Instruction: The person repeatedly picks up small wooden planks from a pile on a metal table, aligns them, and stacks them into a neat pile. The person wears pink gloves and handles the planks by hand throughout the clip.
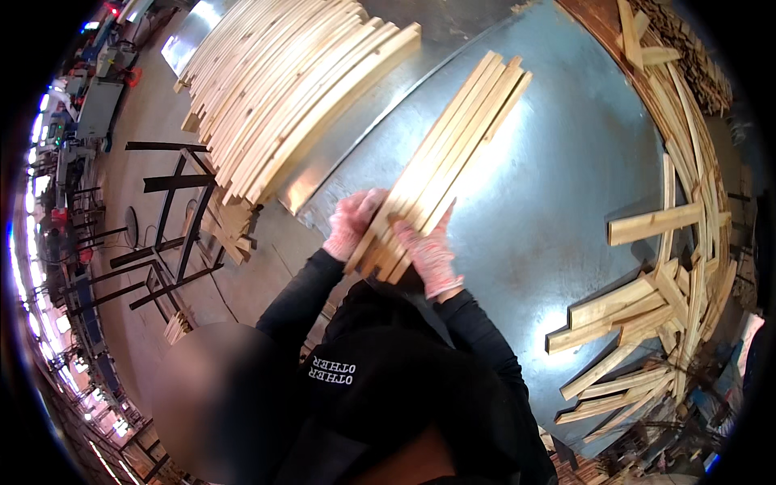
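A small bundle of long pale wooden strips (454,145) lies side by side over the metal tabletop, its near ends close to my body. My left hand (353,223), in a white and reddish knitted glove, is closed against the bundle's left edge near that end. In a matching glove, my right hand (434,257) grips the right side, with fingers lying over the wood. The undersides of the strips are hidden, so I cannot tell whether they rest flat or are slightly raised.
A wide row of long strips (283,89) sits at the far left. Loose short pieces (614,303) and a long curved-looking pile (687,162) line the right side of the grey metal table (525,210). Black metal frames (174,202) stand on the floor at left.
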Action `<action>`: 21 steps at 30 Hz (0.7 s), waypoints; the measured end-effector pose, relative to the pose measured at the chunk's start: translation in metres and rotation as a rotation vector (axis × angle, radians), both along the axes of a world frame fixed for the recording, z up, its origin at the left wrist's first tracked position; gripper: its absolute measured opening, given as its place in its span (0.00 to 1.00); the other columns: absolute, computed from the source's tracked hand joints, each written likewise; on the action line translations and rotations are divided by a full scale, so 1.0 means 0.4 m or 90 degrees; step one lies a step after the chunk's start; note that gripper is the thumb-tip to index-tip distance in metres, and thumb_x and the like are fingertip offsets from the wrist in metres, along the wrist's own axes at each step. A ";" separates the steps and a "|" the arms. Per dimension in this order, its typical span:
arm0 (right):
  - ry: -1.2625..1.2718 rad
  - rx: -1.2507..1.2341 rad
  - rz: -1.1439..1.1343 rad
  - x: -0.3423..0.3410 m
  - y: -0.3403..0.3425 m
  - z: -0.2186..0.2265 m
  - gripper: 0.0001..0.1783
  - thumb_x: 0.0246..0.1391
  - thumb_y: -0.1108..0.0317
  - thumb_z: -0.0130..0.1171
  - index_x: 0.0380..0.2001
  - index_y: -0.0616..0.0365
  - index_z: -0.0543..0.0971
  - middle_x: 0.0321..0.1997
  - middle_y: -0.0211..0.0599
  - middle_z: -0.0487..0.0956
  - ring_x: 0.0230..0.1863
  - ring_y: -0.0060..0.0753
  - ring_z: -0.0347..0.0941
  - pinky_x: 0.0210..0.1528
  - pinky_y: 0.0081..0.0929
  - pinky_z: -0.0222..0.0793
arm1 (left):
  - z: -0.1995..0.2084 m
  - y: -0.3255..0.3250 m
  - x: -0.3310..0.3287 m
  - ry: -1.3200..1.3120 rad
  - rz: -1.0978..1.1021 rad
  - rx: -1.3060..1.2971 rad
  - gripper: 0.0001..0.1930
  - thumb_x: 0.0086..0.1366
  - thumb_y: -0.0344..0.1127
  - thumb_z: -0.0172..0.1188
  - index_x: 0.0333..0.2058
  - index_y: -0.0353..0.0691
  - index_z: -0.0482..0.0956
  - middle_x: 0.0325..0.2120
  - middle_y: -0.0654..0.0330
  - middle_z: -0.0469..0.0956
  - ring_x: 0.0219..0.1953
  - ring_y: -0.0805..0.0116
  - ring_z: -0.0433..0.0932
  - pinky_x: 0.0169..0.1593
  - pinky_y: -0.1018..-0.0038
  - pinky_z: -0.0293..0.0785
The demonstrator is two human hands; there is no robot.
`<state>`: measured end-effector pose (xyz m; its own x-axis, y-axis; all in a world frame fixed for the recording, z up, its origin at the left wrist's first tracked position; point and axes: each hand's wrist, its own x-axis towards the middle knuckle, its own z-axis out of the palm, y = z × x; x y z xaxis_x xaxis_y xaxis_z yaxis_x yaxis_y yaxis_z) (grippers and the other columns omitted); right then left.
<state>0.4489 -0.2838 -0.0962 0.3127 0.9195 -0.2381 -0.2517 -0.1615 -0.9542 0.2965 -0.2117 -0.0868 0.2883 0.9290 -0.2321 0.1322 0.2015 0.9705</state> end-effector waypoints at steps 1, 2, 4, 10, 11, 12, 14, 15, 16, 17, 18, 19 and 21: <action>-0.031 -0.038 0.047 -0.045 0.033 0.008 0.64 0.57 0.66 0.68 0.75 0.54 0.26 0.54 0.50 0.77 0.53 0.41 0.76 0.56 0.32 0.74 | -0.013 0.032 -0.073 0.214 -0.075 0.232 0.11 0.69 0.32 0.57 0.46 0.37 0.83 0.38 0.58 0.83 0.43 0.67 0.80 0.49 0.71 0.76; -0.056 -0.072 0.092 -0.091 0.069 0.019 0.63 0.57 0.63 0.67 0.75 0.55 0.27 0.54 0.51 0.77 0.54 0.43 0.76 0.56 0.34 0.74 | -0.018 0.066 -0.144 0.433 -0.151 0.468 0.11 0.67 0.31 0.59 0.46 0.38 0.83 0.38 0.57 0.83 0.43 0.65 0.80 0.49 0.69 0.77; -0.099 -0.147 0.164 -0.168 0.127 0.046 0.62 0.57 0.57 0.66 0.75 0.57 0.29 0.54 0.55 0.78 0.56 0.49 0.76 0.57 0.37 0.73 | 0.036 0.095 -0.214 0.414 0.029 0.349 0.13 0.65 0.31 0.62 0.48 0.38 0.83 0.39 0.57 0.83 0.42 0.60 0.81 0.50 0.67 0.78; -0.186 -0.071 0.292 -0.223 0.166 -0.153 0.69 0.54 0.38 0.61 0.72 0.67 0.25 0.55 0.65 0.77 0.56 0.60 0.76 0.58 0.39 0.71 | 0.058 0.169 -0.217 0.744 -0.058 0.430 0.46 0.53 0.49 0.72 0.68 0.39 0.64 0.69 0.42 0.59 0.71 0.43 0.55 0.72 0.50 0.52; -0.234 -0.107 0.358 -0.197 0.167 -0.150 0.71 0.54 0.35 0.59 0.71 0.69 0.23 0.54 0.68 0.77 0.55 0.62 0.76 0.58 0.39 0.71 | 0.061 0.169 -0.203 0.741 -0.094 0.390 0.49 0.53 0.50 0.71 0.70 0.38 0.60 0.69 0.41 0.57 0.72 0.43 0.54 0.73 0.49 0.48; -0.215 -0.195 0.391 -0.150 0.196 -0.032 0.72 0.54 0.34 0.58 0.70 0.70 0.21 0.52 0.70 0.78 0.55 0.63 0.76 0.58 0.39 0.71 | 0.067 0.185 -0.188 0.744 -0.132 0.361 0.51 0.53 0.51 0.70 0.71 0.37 0.56 0.70 0.41 0.55 0.72 0.42 0.52 0.74 0.48 0.43; -0.189 -0.279 0.571 -0.043 0.227 0.085 0.71 0.56 0.32 0.56 0.70 0.69 0.20 0.55 0.72 0.76 0.58 0.61 0.74 0.64 0.37 0.66 | 0.104 0.190 -0.153 0.752 -0.173 0.361 0.48 0.57 0.51 0.67 0.70 0.32 0.57 0.69 0.39 0.56 0.72 0.41 0.53 0.73 0.50 0.46; -0.165 -0.256 0.548 -0.017 0.219 0.087 0.72 0.55 0.31 0.57 0.70 0.69 0.20 0.54 0.72 0.76 0.57 0.63 0.75 0.63 0.37 0.66 | 0.108 0.185 -0.155 0.742 -0.150 0.355 0.47 0.59 0.51 0.65 0.69 0.31 0.57 0.69 0.38 0.57 0.71 0.41 0.53 0.73 0.51 0.46; -0.147 -0.226 0.533 -0.015 0.212 0.084 0.74 0.54 0.30 0.57 0.70 0.68 0.19 0.53 0.71 0.77 0.55 0.64 0.76 0.63 0.37 0.67 | 0.107 0.188 -0.167 0.732 -0.116 0.349 0.45 0.61 0.51 0.63 0.69 0.29 0.57 0.68 0.38 0.58 0.71 0.40 0.53 0.73 0.52 0.47; -0.039 -0.174 0.422 -0.053 0.185 0.076 0.74 0.53 0.32 0.59 0.70 0.67 0.18 0.56 0.71 0.76 0.58 0.61 0.74 0.65 0.39 0.64 | 0.115 0.186 -0.197 0.698 0.018 0.320 0.45 0.63 0.52 0.62 0.69 0.28 0.57 0.67 0.37 0.59 0.71 0.40 0.54 0.73 0.52 0.48; -0.018 -0.246 0.383 -0.108 0.187 0.053 0.76 0.52 0.37 0.64 0.70 0.67 0.17 0.60 0.67 0.74 0.62 0.57 0.72 0.68 0.38 0.61 | 0.129 0.171 -0.247 0.672 0.152 0.281 0.44 0.64 0.52 0.61 0.69 0.28 0.56 0.66 0.36 0.60 0.71 0.40 0.55 0.72 0.53 0.50; -0.078 -0.260 0.265 -0.225 0.180 0.015 0.74 0.52 0.40 0.66 0.71 0.66 0.19 0.60 0.63 0.74 0.63 0.54 0.71 0.69 0.36 0.60 | 0.034 0.156 -0.419 0.928 0.248 0.392 0.42 0.66 0.55 0.59 0.67 0.27 0.60 0.64 0.34 0.62 0.69 0.40 0.59 0.70 0.50 0.55; -0.198 -0.195 0.294 -0.315 0.158 0.009 0.55 0.57 0.48 0.61 0.66 0.60 0.33 0.45 0.53 0.67 0.47 0.45 0.67 0.51 0.34 0.58 | -0.008 0.067 -0.542 0.800 0.459 0.178 0.39 0.65 0.59 0.59 0.60 0.30 0.64 0.55 0.41 0.63 0.59 0.47 0.60 0.60 0.54 0.57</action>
